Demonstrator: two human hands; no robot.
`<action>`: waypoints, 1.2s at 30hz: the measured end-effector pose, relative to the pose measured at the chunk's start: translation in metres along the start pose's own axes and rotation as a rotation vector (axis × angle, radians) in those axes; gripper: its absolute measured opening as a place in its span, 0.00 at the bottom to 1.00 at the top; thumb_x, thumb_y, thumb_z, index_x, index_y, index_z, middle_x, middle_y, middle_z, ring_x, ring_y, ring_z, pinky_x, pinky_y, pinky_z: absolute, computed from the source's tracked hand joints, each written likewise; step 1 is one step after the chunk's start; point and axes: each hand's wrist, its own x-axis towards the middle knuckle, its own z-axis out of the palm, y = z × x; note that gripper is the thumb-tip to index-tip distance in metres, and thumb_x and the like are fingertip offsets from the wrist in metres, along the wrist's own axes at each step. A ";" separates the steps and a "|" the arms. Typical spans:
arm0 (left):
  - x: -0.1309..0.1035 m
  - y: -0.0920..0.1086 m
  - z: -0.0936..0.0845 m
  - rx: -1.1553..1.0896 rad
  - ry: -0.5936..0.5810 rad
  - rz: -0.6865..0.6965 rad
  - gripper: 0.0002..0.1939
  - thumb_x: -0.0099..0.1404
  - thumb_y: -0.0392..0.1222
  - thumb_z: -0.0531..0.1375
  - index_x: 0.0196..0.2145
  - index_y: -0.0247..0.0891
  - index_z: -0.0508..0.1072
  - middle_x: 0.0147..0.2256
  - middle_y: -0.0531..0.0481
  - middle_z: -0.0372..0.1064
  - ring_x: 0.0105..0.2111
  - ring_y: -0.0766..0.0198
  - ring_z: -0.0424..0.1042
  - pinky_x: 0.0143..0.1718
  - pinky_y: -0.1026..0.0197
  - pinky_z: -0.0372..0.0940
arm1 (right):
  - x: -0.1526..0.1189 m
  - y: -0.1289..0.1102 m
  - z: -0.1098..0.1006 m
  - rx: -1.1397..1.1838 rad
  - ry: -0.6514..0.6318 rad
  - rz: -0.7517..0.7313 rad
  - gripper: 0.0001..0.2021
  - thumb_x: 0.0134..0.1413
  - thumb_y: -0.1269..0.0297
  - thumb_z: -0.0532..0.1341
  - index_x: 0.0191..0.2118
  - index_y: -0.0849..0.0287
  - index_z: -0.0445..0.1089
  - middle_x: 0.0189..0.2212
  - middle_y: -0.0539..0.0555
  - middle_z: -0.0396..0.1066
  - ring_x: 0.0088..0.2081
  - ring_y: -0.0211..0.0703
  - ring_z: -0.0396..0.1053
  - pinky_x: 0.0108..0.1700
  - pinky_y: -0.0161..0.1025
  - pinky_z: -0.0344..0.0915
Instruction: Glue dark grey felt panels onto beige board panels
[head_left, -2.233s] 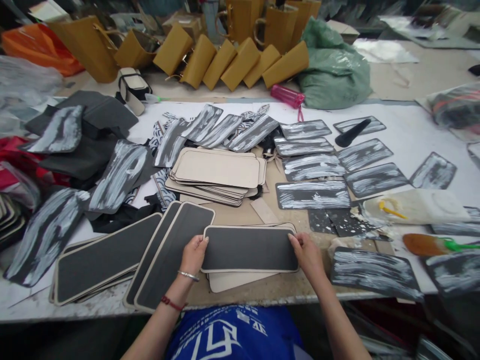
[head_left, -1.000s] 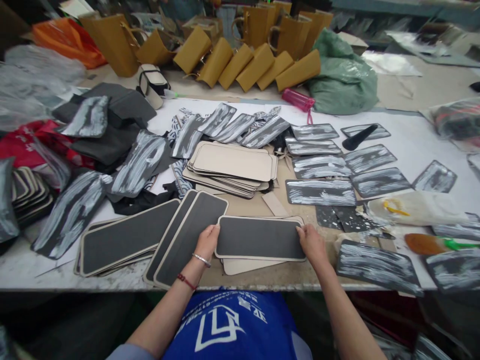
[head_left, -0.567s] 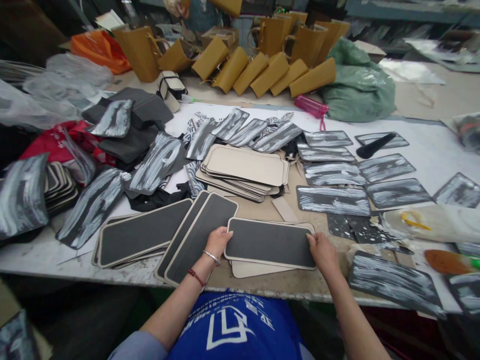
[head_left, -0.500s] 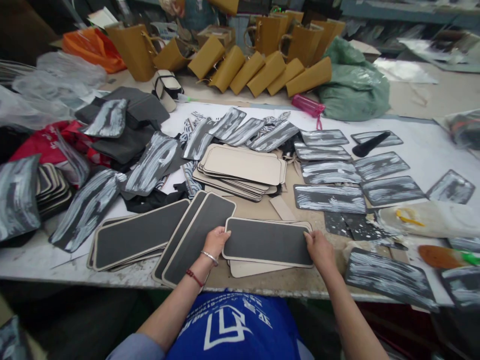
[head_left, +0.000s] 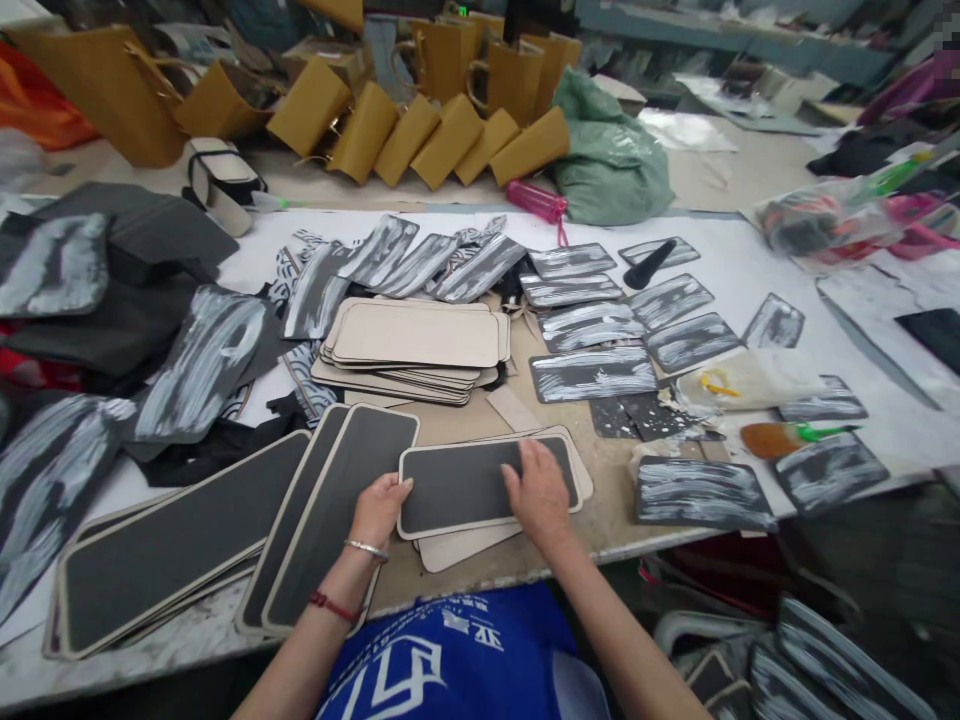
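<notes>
On the worktop (head_left: 150,660), toward its far right corner, a clear plastic bag (head_left: 825,220) holds dark and orange items; the bulging green bag (head_left: 615,160) near the far edge hides its contents. Mustard-coloured bags (head_left: 448,142) lean in a row beside it. White-streaked panels (head_left: 592,374) cover much of the surface around a pale stack (head_left: 416,333). By the near edge, a dark panel (head_left: 454,492) overlies pale pieces: the left hand (head_left: 380,517) pinches its left end; the right hand (head_left: 541,490) lies on its right part, fingers slightly spread.
</notes>
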 end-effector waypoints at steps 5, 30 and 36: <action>-0.001 0.001 0.001 0.030 0.007 -0.014 0.23 0.32 0.51 0.68 0.25 0.34 0.69 0.20 0.52 0.70 0.21 0.63 0.69 0.26 0.60 0.64 | -0.013 -0.064 0.028 0.227 -0.085 -0.378 0.31 0.54 0.55 0.55 0.60 0.67 0.51 0.60 0.63 0.49 0.62 0.50 0.40 0.60 0.50 0.48; -0.003 -0.007 0.005 0.017 0.121 -0.046 0.25 0.33 0.51 0.68 0.29 0.35 0.71 0.21 0.53 0.71 0.25 0.61 0.71 0.32 0.58 0.66 | -0.008 0.039 0.034 0.073 0.015 0.006 0.30 0.59 0.57 0.46 0.63 0.69 0.39 0.62 0.65 0.43 0.63 0.51 0.35 0.59 0.55 0.43; -0.004 -0.003 0.005 0.020 0.093 -0.047 0.25 0.33 0.52 0.68 0.28 0.35 0.71 0.21 0.53 0.71 0.25 0.61 0.70 0.31 0.58 0.65 | -0.016 0.088 0.008 0.053 0.066 0.156 0.21 0.61 0.61 0.43 0.52 0.68 0.60 0.50 0.66 0.62 0.53 0.49 0.55 0.53 0.47 0.54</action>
